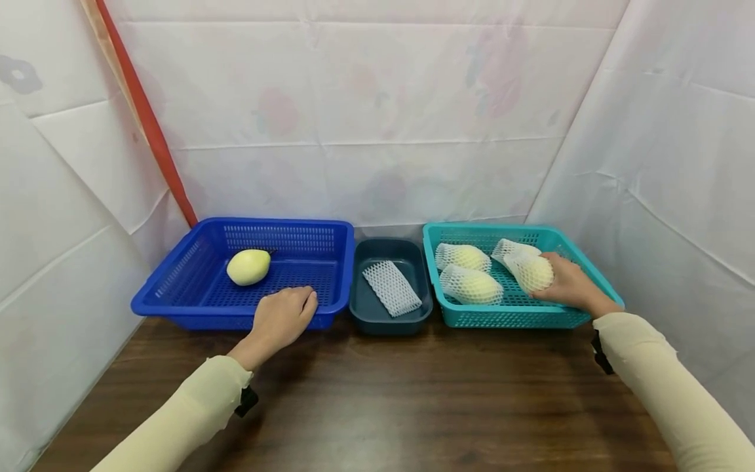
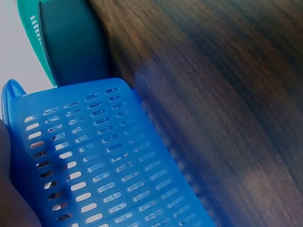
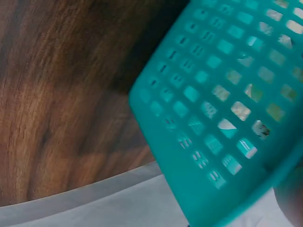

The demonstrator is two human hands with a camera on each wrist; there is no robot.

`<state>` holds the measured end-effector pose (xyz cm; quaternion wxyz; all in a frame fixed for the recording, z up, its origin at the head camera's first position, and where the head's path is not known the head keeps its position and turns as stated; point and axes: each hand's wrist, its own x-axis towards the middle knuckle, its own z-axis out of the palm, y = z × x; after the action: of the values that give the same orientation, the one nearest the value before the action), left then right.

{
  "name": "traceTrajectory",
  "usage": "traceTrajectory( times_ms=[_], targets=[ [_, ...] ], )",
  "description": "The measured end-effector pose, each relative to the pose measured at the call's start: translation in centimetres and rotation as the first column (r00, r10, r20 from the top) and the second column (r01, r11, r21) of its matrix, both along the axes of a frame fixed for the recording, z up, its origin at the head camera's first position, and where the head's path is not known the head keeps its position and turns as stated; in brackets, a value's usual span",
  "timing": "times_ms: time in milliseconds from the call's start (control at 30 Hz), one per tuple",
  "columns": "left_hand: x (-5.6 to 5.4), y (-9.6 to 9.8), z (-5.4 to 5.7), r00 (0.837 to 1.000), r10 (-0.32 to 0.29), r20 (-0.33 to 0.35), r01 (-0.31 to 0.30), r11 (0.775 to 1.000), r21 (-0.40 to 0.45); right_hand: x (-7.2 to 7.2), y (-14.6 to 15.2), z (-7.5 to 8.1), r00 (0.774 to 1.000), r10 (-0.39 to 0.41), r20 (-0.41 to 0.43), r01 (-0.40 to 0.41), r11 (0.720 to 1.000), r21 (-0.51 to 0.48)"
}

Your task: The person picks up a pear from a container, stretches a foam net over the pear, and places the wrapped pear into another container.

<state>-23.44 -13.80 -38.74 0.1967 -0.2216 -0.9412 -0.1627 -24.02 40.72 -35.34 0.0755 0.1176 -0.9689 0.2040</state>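
Note:
My right hand (image 1: 569,283) grips a pale yellow pear (image 1: 535,274) in a white foam net, inside the right end of the teal basket (image 1: 513,318). Behind that pear lies another white foam net (image 1: 514,249). Two more netted pears (image 1: 466,257) lie in the basket's left half. At the front rim of the blue basket (image 1: 312,226) rests my left hand (image 1: 283,318), back upward, its fingertips hidden. A bare yellow pear (image 1: 249,267) lies in the left part of that basket. Each wrist view shows mostly basket wall, with only a hand's edge.
Between the baskets stands a small dark teal tray (image 1: 392,324) with a flat white foam net (image 1: 392,287) in it. All three containers line the back of a dark wooden table (image 1: 401,393). White cloth (image 1: 366,98) hangs behind and at both sides.

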Motion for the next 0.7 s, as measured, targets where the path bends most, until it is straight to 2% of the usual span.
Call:
traceTrajectory(
  times_ms=[167,500,700],
  targets=[
    [0.0,0.0,-0.3,1.0,0.001,-0.023,-0.001,1.0,0.001,-0.3,0.2,-0.7,0.996,-0.009,0.085,0.005,0.999,0.045],
    [-0.1,0.0,-0.5,0.999,0.008,-0.048,-0.008,1.0,0.005,-1.6,-0.2,-1.4,0.985,0.032,0.172,-0.05,0.994,0.102],
    [0.0,0.1,-0.7,0.999,0.02,-0.05,-0.02,1.0,-0.001,-2.0,-0.5,-1.8,0.978,0.01,0.21,-0.039,0.99,0.134]
  ],
)
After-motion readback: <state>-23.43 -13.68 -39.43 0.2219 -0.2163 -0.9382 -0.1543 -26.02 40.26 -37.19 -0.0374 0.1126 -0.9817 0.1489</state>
